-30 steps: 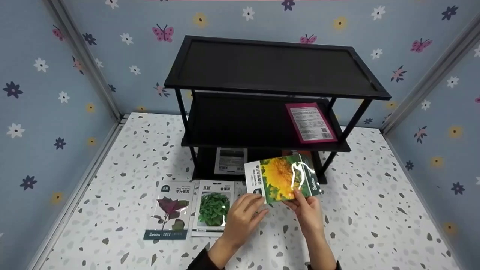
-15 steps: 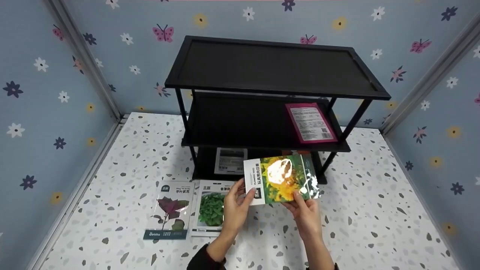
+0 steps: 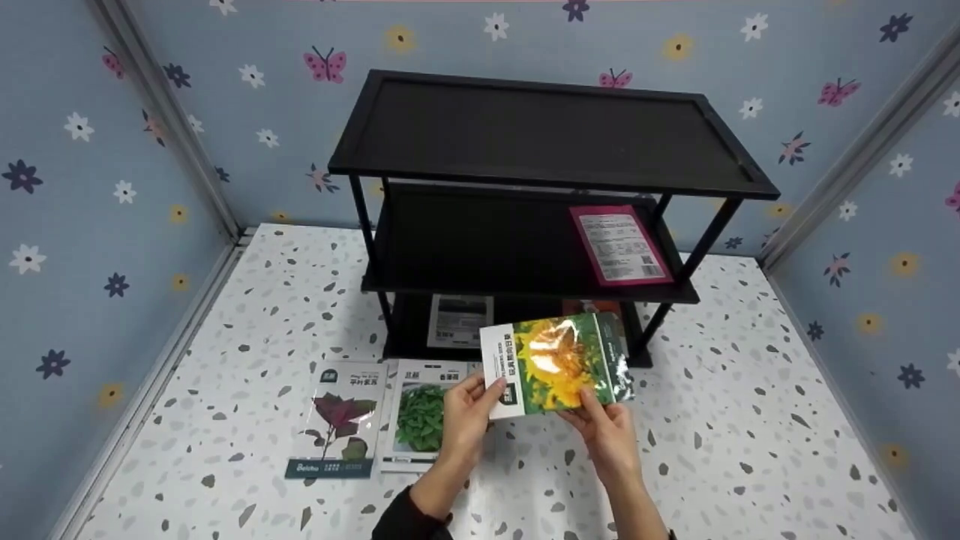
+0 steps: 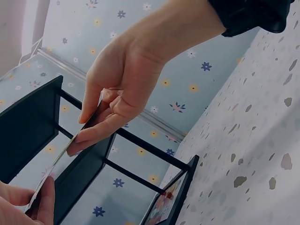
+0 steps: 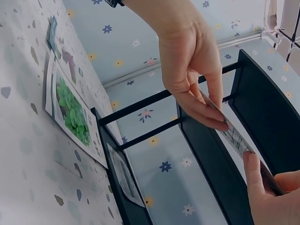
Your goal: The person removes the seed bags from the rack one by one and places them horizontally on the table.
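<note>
Currently a glossy sunflower seed packet [image 3: 559, 364], white strip on its left edge, is glaring under the light. It is hovering above the speckled tabletop [image 3: 712, 450], just in front of the black shelf [image 3: 547, 135]. Left hand [image 3: 465, 409] is pinching its left corner; right hand [image 3: 604, 431] is gripping the bottom edge.

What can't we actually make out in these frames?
- Sunflower seed packet: head view, glare washes out part of the flower; print too small to read.
- Same packet in both wrist views: seen edge-on, front hidden.
- Orange packet on the bottom shelf: head view, mostly hidden behind the held packet.
- Pink-edged packet: head view, label text too small.
- Left hand, right hand: fingers behind the packet hidden.
</note>
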Available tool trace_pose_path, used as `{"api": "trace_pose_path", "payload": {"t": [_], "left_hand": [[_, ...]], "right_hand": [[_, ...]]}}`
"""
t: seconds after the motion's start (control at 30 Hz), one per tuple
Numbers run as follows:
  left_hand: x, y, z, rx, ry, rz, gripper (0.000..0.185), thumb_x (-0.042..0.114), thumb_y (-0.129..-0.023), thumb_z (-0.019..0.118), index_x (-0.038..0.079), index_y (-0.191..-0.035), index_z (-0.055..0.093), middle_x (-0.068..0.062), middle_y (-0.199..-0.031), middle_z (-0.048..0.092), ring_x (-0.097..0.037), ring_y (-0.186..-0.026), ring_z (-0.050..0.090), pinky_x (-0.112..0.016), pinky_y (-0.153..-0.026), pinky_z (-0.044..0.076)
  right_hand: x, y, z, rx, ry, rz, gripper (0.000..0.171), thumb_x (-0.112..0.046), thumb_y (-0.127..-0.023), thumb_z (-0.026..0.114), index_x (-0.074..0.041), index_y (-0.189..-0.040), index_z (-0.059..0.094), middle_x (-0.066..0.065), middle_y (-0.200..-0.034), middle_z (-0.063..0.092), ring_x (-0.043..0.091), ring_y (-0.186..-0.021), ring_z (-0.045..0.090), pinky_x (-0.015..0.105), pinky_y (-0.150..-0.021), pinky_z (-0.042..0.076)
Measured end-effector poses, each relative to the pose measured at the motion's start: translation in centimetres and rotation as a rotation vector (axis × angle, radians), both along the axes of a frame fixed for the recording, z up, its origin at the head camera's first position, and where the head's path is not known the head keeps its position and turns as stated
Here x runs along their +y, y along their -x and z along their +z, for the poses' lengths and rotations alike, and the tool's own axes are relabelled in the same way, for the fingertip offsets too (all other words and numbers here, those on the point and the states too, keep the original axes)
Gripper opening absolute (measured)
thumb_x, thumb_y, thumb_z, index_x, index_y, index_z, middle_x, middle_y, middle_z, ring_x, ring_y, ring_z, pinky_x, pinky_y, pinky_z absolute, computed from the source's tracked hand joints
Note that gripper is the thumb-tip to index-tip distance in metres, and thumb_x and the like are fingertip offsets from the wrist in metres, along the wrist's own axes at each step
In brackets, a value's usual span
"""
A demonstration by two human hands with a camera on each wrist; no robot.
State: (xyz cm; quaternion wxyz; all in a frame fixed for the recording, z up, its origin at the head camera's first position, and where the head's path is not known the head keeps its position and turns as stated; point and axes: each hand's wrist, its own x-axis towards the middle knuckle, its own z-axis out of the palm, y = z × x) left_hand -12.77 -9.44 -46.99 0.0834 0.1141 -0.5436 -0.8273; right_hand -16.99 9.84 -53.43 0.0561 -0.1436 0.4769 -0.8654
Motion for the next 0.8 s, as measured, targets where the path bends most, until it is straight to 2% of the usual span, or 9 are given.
{"api": "trace_pose_path", "payload": {"t": [0.17,0.23,0.37,0.43,0.5,0.57,0.63,0.73,0.8], "left_hand": [[-0.9,0.1,0.3,-0.002,0.007,-0.016,0.032,0.001,-0.084,0.057,-0.017,-0.109,0.050,-0.024,-0.097,0.060,-0.022,-0.083,0.062,-0.028,-0.072,0.051],[-1.4,0.2,0.5,0.000,0.030,-0.032,0.033,0.002,-0.083,0.058,-0.017,-0.110,0.050,-0.024,-0.097,0.060,-0.021,-0.083,0.062,-0.028,-0.072,0.051],[-2.4,0.1,0.9,-0.001,0.060,-0.092,0.036,0.005,-0.083,0.058,-0.016,-0.112,0.049,-0.022,-0.097,0.061,-0.020,-0.079,0.062,-0.029,-0.069,0.052],[-2.9,0.0,1.0,-0.001,0.059,-0.124,0.038,0.005,-0.083,0.059,-0.016,-0.113,0.049,-0.021,-0.095,0.062,-0.019,-0.077,0.062,-0.029,-0.067,0.053],[-3.2,-0.1,1.0,0.000,0.062,-0.150,0.038,0.006,-0.084,0.059,-0.016,-0.113,0.049,-0.020,-0.094,0.062,-0.019,-0.077,0.062,-0.030,-0.067,0.053],[-3.5,-0.2,0.9,0.003,0.078,-0.170,0.039,0.006,-0.084,0.058,-0.016,-0.114,0.048,-0.020,-0.094,0.062,-0.019,-0.077,0.062,-0.030,-0.067,0.053],[-3.7,-0.3,0.9,0.009,0.083,-0.186,0.040,0.006,-0.084,0.059,-0.016,-0.115,0.048,-0.020,-0.094,0.062,-0.019,-0.078,0.062,-0.030,-0.067,0.053],[-3.8,-0.3,0.8,0.016,0.079,-0.207,0.041,0.006,-0.084,0.058,-0.017,-0.116,0.046,-0.020,-0.094,0.062,-0.019,-0.078,0.062,-0.030,-0.068,0.053],[-3.8,-0.3,0.9,0.011,0.063,-0.220,0.040,0.006,-0.084,0.058,-0.017,-0.116,0.046,-0.018,-0.092,0.063,-0.019,-0.077,0.062,-0.030,-0.068,0.053]], "right_hand": [[2.0,1.3,-3.0,-0.075,-0.140,-0.001,0.033,-0.016,-0.092,0.049,0.005,-0.118,0.048,0.020,-0.108,0.057,0.032,-0.096,0.058,0.045,-0.080,0.047],[2.6,1.3,-2.8,-0.081,-0.188,0.007,0.035,-0.018,-0.092,0.048,0.001,-0.122,0.046,0.018,-0.111,0.056,0.030,-0.096,0.058,0.042,-0.080,0.048],[2.5,-0.7,3.3,-0.111,-0.286,0.017,0.036,-0.024,-0.090,0.053,0.004,-0.112,0.051,0.013,-0.095,0.061,0.020,-0.079,0.061,0.028,-0.062,0.052],[2.2,-1.7,6.4,-0.126,-0.298,0.042,0.030,-0.021,-0.091,0.051,0.004,-0.107,0.052,0.010,-0.088,0.062,0.015,-0.073,0.060,0.023,-0.058,0.049],[2.3,-2.1,8.0,-0.161,-0.308,0.075,0.023,-0.015,-0.094,0.045,0.002,-0.107,0.053,0.006,-0.088,0.062,0.012,-0.074,0.059,0.023,-0.062,0.050],[2.6,-2.1,8.7,-0.203,-0.317,0.096,0.023,-0.009,-0.094,0.042,0.004,-0.111,0.050,0.007,-0.091,0.061,0.014,-0.078,0.060,0.026,-0.069,0.051],[2.8,-1.9,8.8,-0.234,-0.345,0.096,0.026,-0.007,-0.094,0.043,0.008,-0.114,0.047,0.007,-0.091,0.062,0.015,-0.078,0.060,0.028,-0.069,0.051],[3.2,-1.7,8.5,-0.247,-0.389,0.098,0.032,-0.006,-0.092,0.046,0.012,-0.118,0.042,0.009,-0.090,0.064,0.019,-0.080,0.062,0.031,-0.070,0.052],[3.2,-1.7,8.5,-0.234,-0.391,0.109,0.028,-0.004,-0.092,0.045,0.010,-0.116,0.044,0.009,-0.089,0.065,0.019,-0.080,0.063,0.032,-0.071,0.052]]}}
